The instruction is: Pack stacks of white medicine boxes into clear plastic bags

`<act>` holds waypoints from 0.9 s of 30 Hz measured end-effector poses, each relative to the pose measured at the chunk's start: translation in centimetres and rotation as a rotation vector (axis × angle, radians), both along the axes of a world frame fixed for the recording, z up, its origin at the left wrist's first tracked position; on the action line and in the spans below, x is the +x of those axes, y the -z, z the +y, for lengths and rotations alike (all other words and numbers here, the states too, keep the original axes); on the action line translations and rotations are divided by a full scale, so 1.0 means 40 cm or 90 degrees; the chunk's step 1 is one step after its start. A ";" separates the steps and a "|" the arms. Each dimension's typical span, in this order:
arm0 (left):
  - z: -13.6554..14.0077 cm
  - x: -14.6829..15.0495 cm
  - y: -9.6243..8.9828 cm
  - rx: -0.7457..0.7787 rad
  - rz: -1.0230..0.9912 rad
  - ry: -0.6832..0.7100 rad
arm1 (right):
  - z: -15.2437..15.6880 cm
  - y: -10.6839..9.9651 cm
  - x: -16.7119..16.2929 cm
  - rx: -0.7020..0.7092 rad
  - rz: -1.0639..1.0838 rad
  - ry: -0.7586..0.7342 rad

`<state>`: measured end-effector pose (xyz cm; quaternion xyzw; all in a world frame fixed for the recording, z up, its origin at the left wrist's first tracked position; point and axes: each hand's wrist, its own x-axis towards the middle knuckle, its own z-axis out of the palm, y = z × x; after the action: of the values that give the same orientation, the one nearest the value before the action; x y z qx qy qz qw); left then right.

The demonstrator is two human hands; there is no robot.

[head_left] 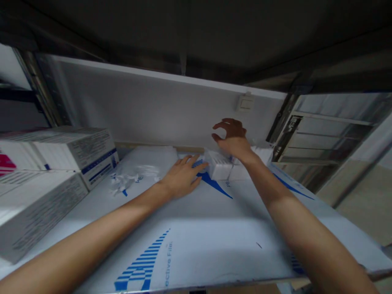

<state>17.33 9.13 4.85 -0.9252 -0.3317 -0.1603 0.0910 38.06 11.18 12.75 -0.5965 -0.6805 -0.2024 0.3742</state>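
The left hand (183,177), palm down with fingers spread and relaxed, is released and reaches low over the shelf, its fingertips just beside the near left end of a group of small white boxes (221,169); whether they touch the clear wrap there cannot be told. The right hand (234,141) is likewise released, thumb and fingers curved apart around a gap, and is raised above the same boxes, its wrist and forearm crossing in front of part of the group. The boxes lie in a row near the back of the shelf, the left ones in glossy clear plastic, with further white pieces (263,155) showing to the right of the right wrist. Left of the left hand lie crumpled clear plastic (121,183) and, behind it, a pale flat sheet (153,157). All rest on a shelf surface (214,234) covered in pale film printed with blue stripes, blue wedges and lettering. At the far left, white printed cartons (94,157) are stacked in two layers, the upper bearing a dark blue band. Beyond the shelf stands a pale wall (147,108) with a switch (245,103) at upper right; a dark upper shelf (137,36) spans the top, and a metal rack frame (286,126) borders the right side.
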 end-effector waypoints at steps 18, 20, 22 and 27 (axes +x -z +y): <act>0.116 -0.266 0.076 -0.035 0.042 -0.262 | -0.011 0.345 -0.184 -0.053 -0.190 -0.157; 0.117 -0.266 0.074 -0.029 0.044 -0.268 | -0.013 0.349 -0.186 -0.053 -0.188 -0.155; 0.117 -0.266 0.069 -0.019 0.045 -0.279 | -0.016 0.349 -0.191 -0.053 -0.190 -0.158; 0.109 -0.266 0.056 0.009 0.047 -0.282 | -0.024 0.347 -0.202 -0.053 -0.200 -0.171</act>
<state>6.68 13.47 2.60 -0.8341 -0.5222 -0.1051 0.1428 29.99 10.20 -1.11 -0.4766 -0.8117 -0.2129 0.2621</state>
